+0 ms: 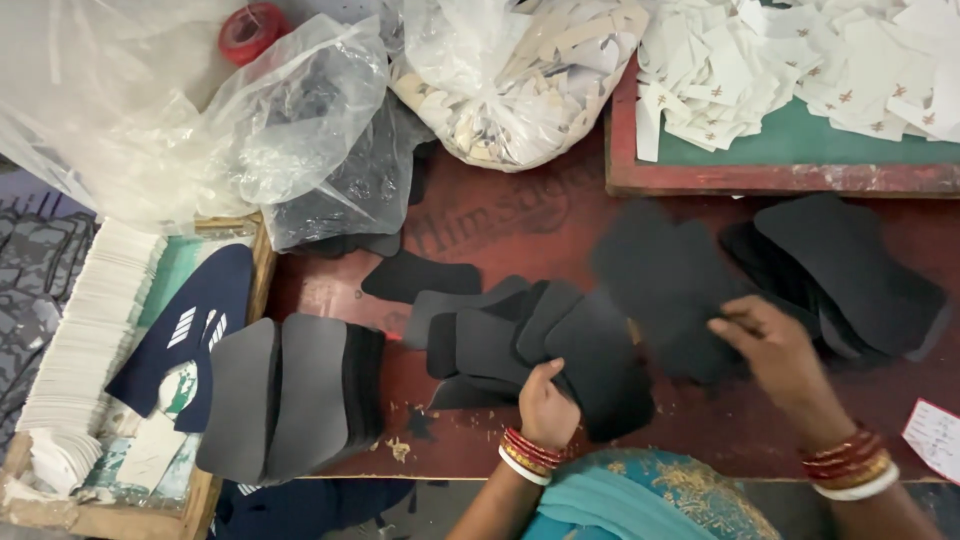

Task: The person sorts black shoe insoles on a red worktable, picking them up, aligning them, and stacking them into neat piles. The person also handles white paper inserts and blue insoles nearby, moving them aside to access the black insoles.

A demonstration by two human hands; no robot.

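Under the left hand point(545, 405): fanned pile of black cutout pieces point(530, 335) on the red table point(520, 225). Fingers curled over the near edge of the pile, thumb on top, gripping the lower pieces; fingertips hidden beneath the material, so how many layers they hold can't be told. Red and white bangles point(528, 455) at that wrist.

Right hand point(775, 350) pinches a single black piece point(665, 285), which fans out up and to the left of the fingertips. That piece is motion-blurred (edges smeared, outline not readable), so it can't be told whether it is clear of the table. Fingertips partly covered by it. Just beyond the knuckles, to the right: second stack of black pieces point(850, 270), touching or overlapping the blurred piece, boundary unclear. Bangles point(850, 465) on this wrist too.

Left of the left fingers, well apart: stack of grey foam soles point(290, 395), overhanging the table edge and a wooden tray point(60, 515). Navy piece with white stripes point(195, 325) beside them; white card stack point(90, 340) further left, cut off at the frame.

Beyond both hands: clear plastic bags point(300, 130) of dark and pale cutouts, contents obscured by glare. Red spool point(250, 30) partly behind a bag. White paper tags point(800, 60) on a green board, cropped at the top. Small white slip point(935, 435) cut off right of the right wrist.
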